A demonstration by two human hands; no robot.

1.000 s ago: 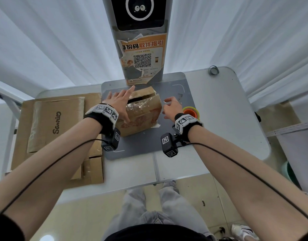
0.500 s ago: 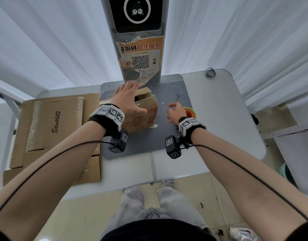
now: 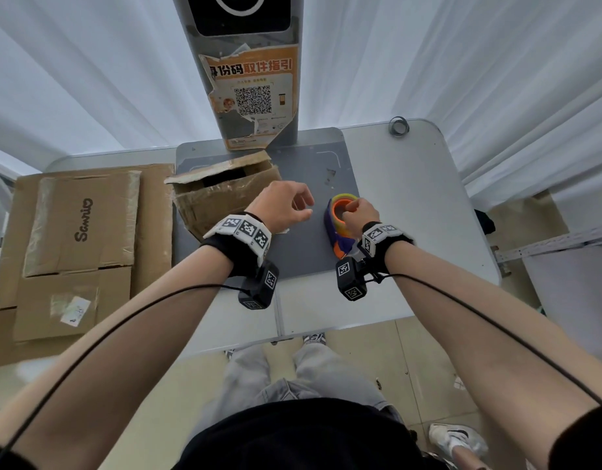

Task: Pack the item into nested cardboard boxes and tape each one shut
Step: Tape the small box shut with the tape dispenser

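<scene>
1. Near the middle of the frame we see a small cardboard box (image 3: 221, 195) standing on a dark grey mat (image 3: 303, 256), its top flaps parted and a dark opening showing
2. The left hand (image 3: 281, 206) hovers just right of the box with loosely curled fingers; we see nothing held in it and cannot tell whether it touches the box
3. The right hand (image 3: 359, 215) is right of centre, its fingers curled round the rim of a colourful item (image 3: 338, 220) banded in yellow, orange and purple, which sits on the mat right of the box and apart from it
4. Both wrists carry black bands with white coded markers, and a thin black cable runs along each forearm
5. In the left of the frame lie flattened cardboard boxes (image 3: 79, 239) stacked on a white table (image 3: 428, 205), the top one printed with a word in dark script
6. A grey post (image 3: 245, 79) with an orange QR poster rises at the upper centre, white curtains hang behind it, and a small metal ring (image 3: 398, 126) lies at the table's far right corner
</scene>
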